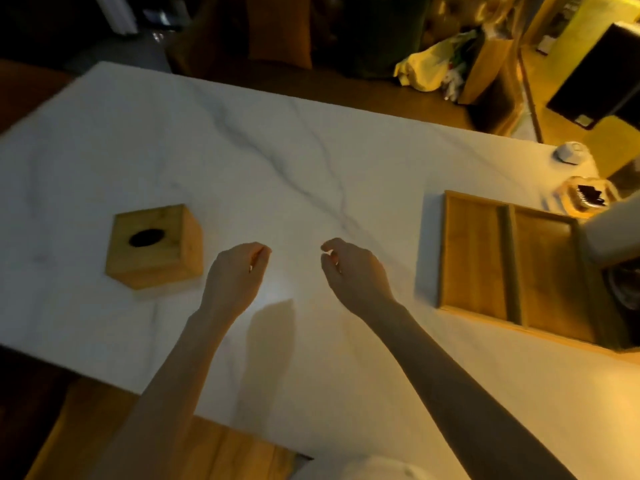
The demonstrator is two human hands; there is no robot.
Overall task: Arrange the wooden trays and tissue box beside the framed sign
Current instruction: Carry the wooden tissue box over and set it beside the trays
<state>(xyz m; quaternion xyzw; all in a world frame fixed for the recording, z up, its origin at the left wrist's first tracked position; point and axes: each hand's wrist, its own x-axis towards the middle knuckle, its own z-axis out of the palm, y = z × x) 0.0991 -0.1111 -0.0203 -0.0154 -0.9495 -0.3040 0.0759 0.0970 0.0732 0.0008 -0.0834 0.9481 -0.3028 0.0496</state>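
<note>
A wooden cube tissue box (156, 247) with a dark oval hole on top stands on the white marble table (242, 150), left of centre. Two shallow wooden trays lie side by side at the right: the left tray (472, 251) and the right tray (550, 271). A white upright object (609, 233), perhaps the framed sign, partly covers the right tray's far corner. My left hand (235, 275) and my right hand (353, 268) hover over the middle of the table. Both have loosely curled fingers and hold nothing.
A small white round object (571, 153) and a glass dish with dark contents (588, 197) sit at the table's far right corner. Bags and dark furniture stand on the floor beyond the table. A wooden surface (207, 452) shows below the near edge.
</note>
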